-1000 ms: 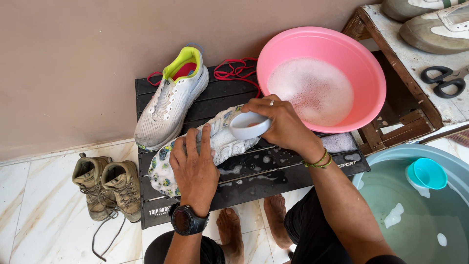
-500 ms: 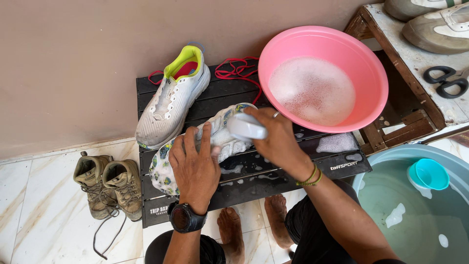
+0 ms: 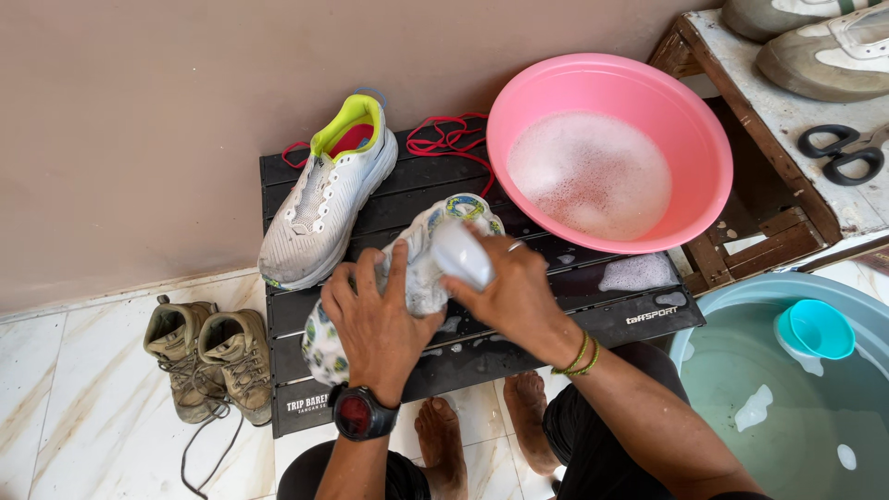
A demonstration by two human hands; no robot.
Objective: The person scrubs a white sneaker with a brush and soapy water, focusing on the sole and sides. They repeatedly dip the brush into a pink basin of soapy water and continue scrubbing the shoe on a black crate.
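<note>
The left hand (image 3: 375,319) is clamping the wet shoe (image 3: 407,278) down at the platform's (image 3: 574,319) front edge while the right hand (image 3: 509,292), fingers closed round a white brush (image 3: 461,255), is scrubbing it. Pressing firmly and working suds along the upper is serving best.

Left hand (image 3: 375,319) steadies soapy shoe (image 3: 417,278); right hand (image 3: 514,296) holds brush (image 3: 460,253).

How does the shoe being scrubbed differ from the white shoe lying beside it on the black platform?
The scrubbed shoe is soapy, patterned and gripped by the left hand, with the right hand working a white brush on it; the white shoe lies untouched, plain, with a yellow-green collar. Both rest on the black platform.
</note>
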